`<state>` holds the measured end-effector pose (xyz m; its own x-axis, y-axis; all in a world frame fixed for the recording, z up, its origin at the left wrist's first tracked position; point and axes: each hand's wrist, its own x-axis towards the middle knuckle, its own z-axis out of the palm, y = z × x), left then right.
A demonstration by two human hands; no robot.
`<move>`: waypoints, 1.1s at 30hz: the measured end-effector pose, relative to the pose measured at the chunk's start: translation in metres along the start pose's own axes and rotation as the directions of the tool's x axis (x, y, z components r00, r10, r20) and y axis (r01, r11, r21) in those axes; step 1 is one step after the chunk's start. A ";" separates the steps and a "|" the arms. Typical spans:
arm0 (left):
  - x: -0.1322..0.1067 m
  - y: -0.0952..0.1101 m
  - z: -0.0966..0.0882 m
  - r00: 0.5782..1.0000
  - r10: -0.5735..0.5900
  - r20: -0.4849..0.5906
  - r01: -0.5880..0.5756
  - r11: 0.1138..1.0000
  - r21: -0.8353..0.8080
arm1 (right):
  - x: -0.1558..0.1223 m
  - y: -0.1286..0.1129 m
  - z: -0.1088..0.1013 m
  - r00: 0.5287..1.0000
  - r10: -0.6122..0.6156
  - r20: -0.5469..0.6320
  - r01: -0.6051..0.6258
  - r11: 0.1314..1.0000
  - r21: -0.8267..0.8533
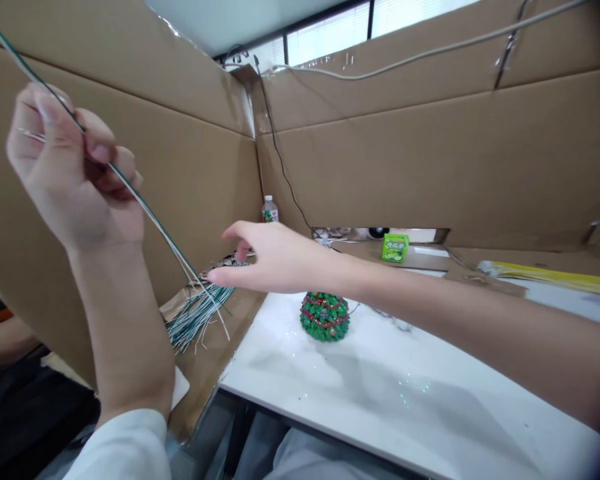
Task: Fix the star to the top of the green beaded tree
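My left hand [75,160], raised at the upper left, is closed around a few long green and white wires [153,217]. They run slantwise from the top left corner down towards the loose bundle of cut wires [190,323] on the cardboard. Reaching across from the right, my right hand [280,257] has its thumb and fingers apart, with the thumb tip close to the lower part of the held wires. Whether it touches them I cannot tell. Behind and below that wrist stands a small green Christmas tree [325,319] with red trim, its top hidden by my arm.
Cardboard walls [430,160] rise at the left and back. On the white table [300,380] lie small glittering specks. A green packet [395,247], a plastic bottle [269,210] and a yellow-edged bag [555,275] are at the back. Another person's arm [5,343] shows at far left.
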<state>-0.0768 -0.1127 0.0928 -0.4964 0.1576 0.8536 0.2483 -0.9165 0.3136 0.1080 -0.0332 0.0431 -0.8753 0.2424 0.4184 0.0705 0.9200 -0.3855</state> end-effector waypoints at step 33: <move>0.008 -0.027 -0.018 0.896 -0.288 0.339 0.220 0.949 0.226 | 0.067 0.007 -0.076 0.986 0.094 -0.140 -0.050 0.957 0.286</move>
<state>-0.1021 -0.0934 0.0842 -0.2340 0.5296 0.8153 0.3145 -0.7523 0.5789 0.0862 0.0126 0.1309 -0.7893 0.3681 0.4914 -0.0253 0.7802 -0.6251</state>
